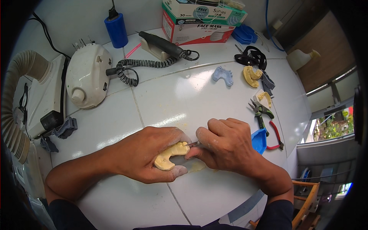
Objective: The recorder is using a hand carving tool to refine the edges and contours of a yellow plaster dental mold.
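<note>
My left hand (pixel 140 151) is wrapped round a horseshoe-shaped yellow plaster dental cast (pixel 165 159), thumb below it and fingers over its far side. In my right hand (pixel 230 143) is a thin metal hand tool (pixel 193 144), its tip against the right end of the cast. My fist covers most of the tool, so its exact kind does not show. Pale dust coats the fingers of both hands. Yellow powder (pixel 197 166) lies on the white tiled bench (pixel 130 199) under the hands.
At right lie pliers (pixel 260 109), a red-handled cutter (pixel 276 134), a blue tray (pixel 259 141) and more casts (pixel 251 76), with a blue-grey impression piece (pixel 223 76) beyond. A handpiece (pixel 163 45), its control unit (pixel 89 74), mask boxes (pixel 199 28) and a suction hose (pixel 13 103) stand around.
</note>
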Tool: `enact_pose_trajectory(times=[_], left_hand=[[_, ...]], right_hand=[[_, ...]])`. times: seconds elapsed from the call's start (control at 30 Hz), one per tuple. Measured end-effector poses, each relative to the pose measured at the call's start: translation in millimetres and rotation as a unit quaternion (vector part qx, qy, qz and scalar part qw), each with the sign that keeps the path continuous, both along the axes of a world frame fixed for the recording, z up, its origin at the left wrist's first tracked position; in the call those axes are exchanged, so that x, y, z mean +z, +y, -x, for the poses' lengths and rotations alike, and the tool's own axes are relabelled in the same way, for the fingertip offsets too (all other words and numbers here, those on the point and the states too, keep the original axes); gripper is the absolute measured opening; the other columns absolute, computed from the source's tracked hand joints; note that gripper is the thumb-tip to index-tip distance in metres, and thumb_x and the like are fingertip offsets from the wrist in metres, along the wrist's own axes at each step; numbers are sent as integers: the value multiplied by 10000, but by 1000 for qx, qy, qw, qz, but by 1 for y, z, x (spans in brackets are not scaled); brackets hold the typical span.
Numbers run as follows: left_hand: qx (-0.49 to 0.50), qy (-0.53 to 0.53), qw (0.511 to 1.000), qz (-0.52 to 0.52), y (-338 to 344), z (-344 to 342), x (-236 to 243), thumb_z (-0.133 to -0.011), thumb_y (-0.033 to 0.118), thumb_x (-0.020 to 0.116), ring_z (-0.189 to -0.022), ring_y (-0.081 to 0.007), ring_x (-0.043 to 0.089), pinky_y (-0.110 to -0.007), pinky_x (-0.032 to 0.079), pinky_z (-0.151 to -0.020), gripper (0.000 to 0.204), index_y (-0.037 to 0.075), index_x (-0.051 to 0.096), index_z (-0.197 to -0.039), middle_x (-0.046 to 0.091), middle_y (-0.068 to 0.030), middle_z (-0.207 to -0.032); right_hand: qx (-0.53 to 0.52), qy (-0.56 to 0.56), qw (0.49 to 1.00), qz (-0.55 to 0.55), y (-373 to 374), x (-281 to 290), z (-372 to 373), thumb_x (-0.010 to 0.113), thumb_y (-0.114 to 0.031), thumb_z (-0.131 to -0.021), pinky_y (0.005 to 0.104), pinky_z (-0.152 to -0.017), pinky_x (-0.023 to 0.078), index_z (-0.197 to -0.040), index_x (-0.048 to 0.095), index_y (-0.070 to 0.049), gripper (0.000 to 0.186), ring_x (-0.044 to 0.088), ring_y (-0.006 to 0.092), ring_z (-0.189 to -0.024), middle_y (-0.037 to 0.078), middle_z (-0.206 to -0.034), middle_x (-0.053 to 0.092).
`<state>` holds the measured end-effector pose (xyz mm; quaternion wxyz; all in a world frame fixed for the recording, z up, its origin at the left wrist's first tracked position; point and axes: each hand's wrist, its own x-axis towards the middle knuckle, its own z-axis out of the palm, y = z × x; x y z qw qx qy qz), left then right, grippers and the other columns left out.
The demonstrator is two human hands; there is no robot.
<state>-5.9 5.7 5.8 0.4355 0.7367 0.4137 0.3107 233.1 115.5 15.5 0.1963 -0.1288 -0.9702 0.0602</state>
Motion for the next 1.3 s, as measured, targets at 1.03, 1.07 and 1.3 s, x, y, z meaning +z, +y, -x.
enact_pose_trajectory(times=[1.03, 1.07, 1.3], left_hand=[[-1, 12, 1000, 8, 0, 0, 2, -859, 337, 849, -835, -304, 678, -391, 534, -738, 520, 8, 671, -1221, 671, -128, -976], [-2, 15, 1000, 16, 0, 0, 2, -859, 337, 849, -837, -305, 679, -392, 535, -740, 521, 8, 671, -1222, 671, -129, -978], [-4, 12, 1000, 0, 0, -1, 2, -863, 346, 848, -842, -312, 684, -393, 537, -741, 532, 8, 670, -1233, 666, -134, -974]], right_hand=[[6, -34, 999, 29, 0, 2, -1, 791, -570, -917, 369, -489, 386, -770, 639, -131, 487, 542, 205, -494, 10, -629, 499], [7, -41, 999, 29, 1, 3, -1, 766, -567, -945, 369, -484, 404, -771, 639, -144, 476, 571, 215, -490, 13, -631, 522], [15, -47, 997, 53, 2, 3, -1, 774, -555, -943, 371, -478, 405, -757, 633, -136, 480, 578, 222, -484, 21, -614, 534]])
